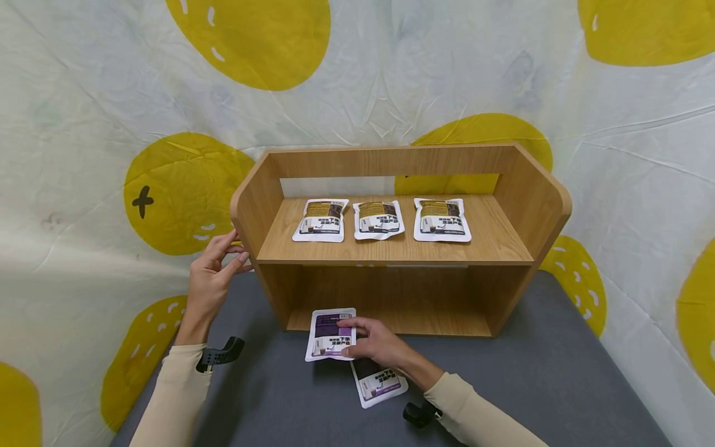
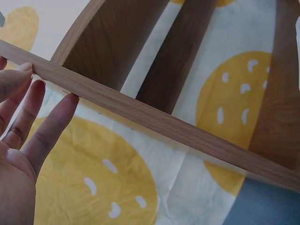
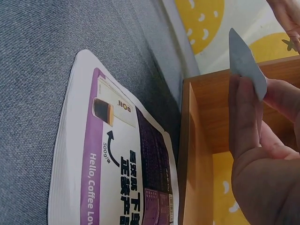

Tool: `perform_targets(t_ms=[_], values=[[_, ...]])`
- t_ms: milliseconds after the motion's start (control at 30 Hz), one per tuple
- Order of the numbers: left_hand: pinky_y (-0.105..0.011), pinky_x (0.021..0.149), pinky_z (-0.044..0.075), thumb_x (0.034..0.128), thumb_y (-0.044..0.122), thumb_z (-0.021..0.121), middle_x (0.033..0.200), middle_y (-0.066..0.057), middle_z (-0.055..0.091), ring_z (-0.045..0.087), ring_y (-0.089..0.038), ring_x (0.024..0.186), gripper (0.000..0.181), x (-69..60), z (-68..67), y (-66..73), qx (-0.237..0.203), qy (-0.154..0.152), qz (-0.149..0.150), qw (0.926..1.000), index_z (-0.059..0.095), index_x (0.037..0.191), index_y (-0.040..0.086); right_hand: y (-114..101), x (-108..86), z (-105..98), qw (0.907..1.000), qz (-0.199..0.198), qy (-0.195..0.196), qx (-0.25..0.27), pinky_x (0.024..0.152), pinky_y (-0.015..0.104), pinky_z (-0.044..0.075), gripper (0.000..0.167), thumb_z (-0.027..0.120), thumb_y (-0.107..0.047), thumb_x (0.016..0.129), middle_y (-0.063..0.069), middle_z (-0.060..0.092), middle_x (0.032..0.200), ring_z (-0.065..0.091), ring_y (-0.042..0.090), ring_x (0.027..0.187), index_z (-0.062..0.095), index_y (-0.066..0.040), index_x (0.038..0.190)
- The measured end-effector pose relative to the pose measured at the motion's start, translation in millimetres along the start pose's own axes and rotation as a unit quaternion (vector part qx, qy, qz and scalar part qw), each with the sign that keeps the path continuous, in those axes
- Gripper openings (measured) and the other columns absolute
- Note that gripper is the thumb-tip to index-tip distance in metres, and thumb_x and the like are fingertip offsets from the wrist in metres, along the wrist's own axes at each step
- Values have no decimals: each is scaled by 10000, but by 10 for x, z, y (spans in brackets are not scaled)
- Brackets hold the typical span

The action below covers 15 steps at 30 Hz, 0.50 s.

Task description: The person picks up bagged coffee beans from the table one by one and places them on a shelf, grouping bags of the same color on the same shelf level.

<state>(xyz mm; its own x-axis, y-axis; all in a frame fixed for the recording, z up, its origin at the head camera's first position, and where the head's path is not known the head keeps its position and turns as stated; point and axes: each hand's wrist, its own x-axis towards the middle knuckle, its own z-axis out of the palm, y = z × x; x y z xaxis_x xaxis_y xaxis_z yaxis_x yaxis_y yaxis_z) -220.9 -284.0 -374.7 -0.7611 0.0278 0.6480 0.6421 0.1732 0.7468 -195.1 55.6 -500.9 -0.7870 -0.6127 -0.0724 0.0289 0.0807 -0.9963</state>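
Observation:
My right hand (image 1: 382,343) pinches a purple-and-white coffee pouch (image 1: 331,335) by its right side, in front of the shelf's lower opening. In the right wrist view this pouch (image 3: 247,63) shows edge-on between thumb and fingers. A second purple-and-white pouch (image 1: 380,386) lies on the table beneath the right hand, partly covered by it. My left hand (image 1: 211,279) touches the left side panel of the wooden shelf (image 1: 391,253); in the left wrist view its fingertips (image 2: 70,101) rest along the panel's edge. On the upper board stand three brown-and-white pouches (image 1: 321,220), side by side.
The two-tier shelf stands at the back of a grey-blue table (image 1: 536,385). Its side panels (image 1: 539,205) rise at both ends. Behind hangs a white cloth (image 1: 380,81) with yellow round shapes. Black wrist straps (image 1: 223,354) sit on both forearms.

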Motion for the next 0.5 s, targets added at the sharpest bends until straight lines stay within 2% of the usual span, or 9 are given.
perform_targets(t_ms=[167,333,500], values=[[-326,764,630,935,-155,599,1297,-98,546,616,-171,1043,589,0,1,2,-3,1,9,10000,529,1477,65,19,25,19,9995,-46,-15,296,822,275,614,550,726,-19,914,226,703,1193,701,159,937,527,36,1424],[-326,765,630,937,-148,602,1296,-96,546,611,-179,1047,589,1,5,0,69,7,3,10000,531,1477,75,25,35,53,9992,101,187,326,821,329,618,496,736,-48,922,179,733,1131,701,133,893,563,22,1381],[-333,770,628,939,-143,603,1291,-103,544,605,-195,1046,587,-2,7,-2,121,16,-22,9999,535,1476,83,43,55,87,9960,93,171,875,897,490,621,461,684,38,936,204,724,1039,746,207,867,534,92,1369]])
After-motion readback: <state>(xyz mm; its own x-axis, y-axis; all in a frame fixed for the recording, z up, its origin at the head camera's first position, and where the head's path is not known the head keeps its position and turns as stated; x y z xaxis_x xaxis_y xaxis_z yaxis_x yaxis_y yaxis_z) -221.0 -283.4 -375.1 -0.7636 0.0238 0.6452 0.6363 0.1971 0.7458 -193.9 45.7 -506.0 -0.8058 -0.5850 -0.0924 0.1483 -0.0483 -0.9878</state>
